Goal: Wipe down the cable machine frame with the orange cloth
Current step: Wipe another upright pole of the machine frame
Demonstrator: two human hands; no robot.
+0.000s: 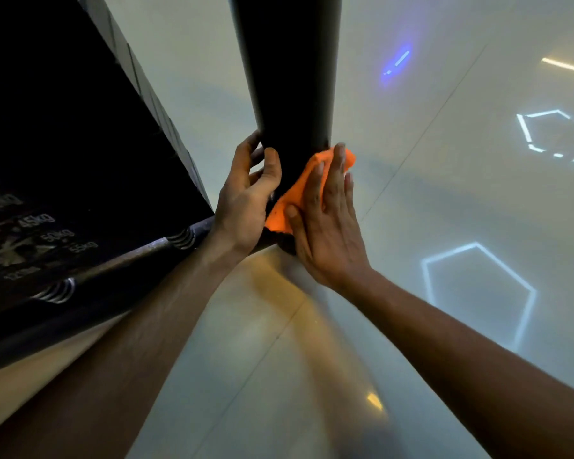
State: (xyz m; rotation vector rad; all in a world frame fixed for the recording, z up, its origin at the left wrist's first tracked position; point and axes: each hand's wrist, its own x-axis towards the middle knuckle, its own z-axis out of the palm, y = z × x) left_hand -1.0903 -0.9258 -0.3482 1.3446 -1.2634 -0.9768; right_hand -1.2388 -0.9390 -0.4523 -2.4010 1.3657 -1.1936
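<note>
Orange crumpled cloth (287, 207) lies at frame centre, pressed by the right hand's (325, 226) flat, straight fingers (337, 173) onto the round black frame post (289, 77), while the left hand (246, 200) curls round that post, probably for steadiness.

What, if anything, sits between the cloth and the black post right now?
Nothing visible. The right hand presses the orange cloth flat against the black post near its base, and the left hand grips the post beside it, clear of the cloth.
</note>
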